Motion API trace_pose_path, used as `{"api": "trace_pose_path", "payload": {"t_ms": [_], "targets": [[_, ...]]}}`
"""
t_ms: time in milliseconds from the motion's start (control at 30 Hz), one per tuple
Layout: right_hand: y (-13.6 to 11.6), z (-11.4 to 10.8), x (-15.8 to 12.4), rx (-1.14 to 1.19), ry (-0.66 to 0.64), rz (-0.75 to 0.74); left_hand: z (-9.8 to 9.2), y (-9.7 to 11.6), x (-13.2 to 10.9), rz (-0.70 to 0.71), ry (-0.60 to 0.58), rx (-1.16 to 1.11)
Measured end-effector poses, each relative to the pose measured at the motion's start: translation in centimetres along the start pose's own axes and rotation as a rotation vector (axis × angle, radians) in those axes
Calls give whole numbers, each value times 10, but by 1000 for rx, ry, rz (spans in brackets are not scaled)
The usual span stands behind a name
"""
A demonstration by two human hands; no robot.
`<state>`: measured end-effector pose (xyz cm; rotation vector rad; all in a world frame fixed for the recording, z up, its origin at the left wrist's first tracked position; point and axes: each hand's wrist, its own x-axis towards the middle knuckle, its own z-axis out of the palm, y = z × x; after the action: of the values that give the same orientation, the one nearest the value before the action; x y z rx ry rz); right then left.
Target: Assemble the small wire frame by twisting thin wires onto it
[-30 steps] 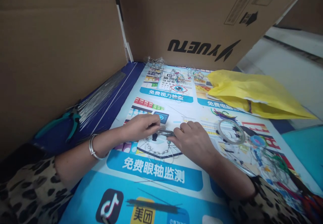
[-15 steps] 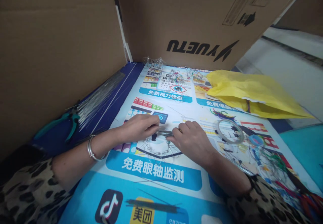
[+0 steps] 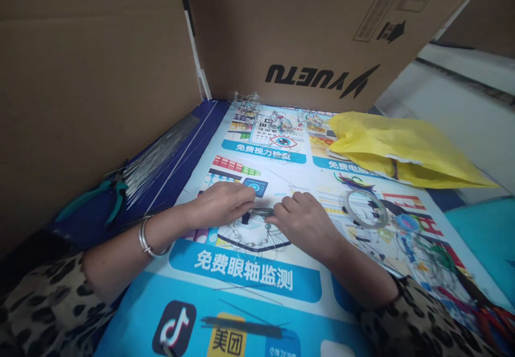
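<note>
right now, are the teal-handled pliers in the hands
No, the teal-handled pliers lie beside the thin metal wires, apart from the left hand and the right hand.

Leopard-print sleeves [image 3: 52, 300], black-spotted beige; silver bangle [image 3: 142, 237], left forearm [image 3: 118, 266]

- Sleeves [image 3: 52, 306]: leopard print, dark spots on tan.
- Bangles [image 3: 143, 236]: shiny silver.
- Metal tool [image 3: 264, 212]: grey.
- Beaded wirework [image 3: 268, 227]: silvery beads.
- Printed sheet [image 3: 137, 303]: white and bright blue, with multicoloured pictures and white lettering.
- Plier handles [image 3: 86, 200]: teal.
- Wire bundle [image 3: 155, 161]: silver-grey.
- Tablecloth [image 3: 205, 123]: deep blue.
- Bag [image 3: 386, 137]: bright yellow.
- Cardboard panel [image 3: 289, 19]: brown, black lettering.
</note>
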<state>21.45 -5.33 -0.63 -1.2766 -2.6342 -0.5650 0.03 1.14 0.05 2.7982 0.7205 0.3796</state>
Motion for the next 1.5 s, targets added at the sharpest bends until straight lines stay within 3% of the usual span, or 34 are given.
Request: {"api": "trace_pose_path", "payload": {"t_ms": [700, 867, 1067, 1500], "targets": [[1, -3, 0, 7, -66, -34, -4, 4, 1, 64, 9, 76], [-1, -4, 2, 24, -80, -2, -1, 3, 1, 18, 6, 62], [5, -5, -1, 73, -103, 164, 2, 0, 0, -51, 14, 8], [-8, -15, 6, 56, -165, 130, 4, 3, 0, -51, 68, 35]]}}
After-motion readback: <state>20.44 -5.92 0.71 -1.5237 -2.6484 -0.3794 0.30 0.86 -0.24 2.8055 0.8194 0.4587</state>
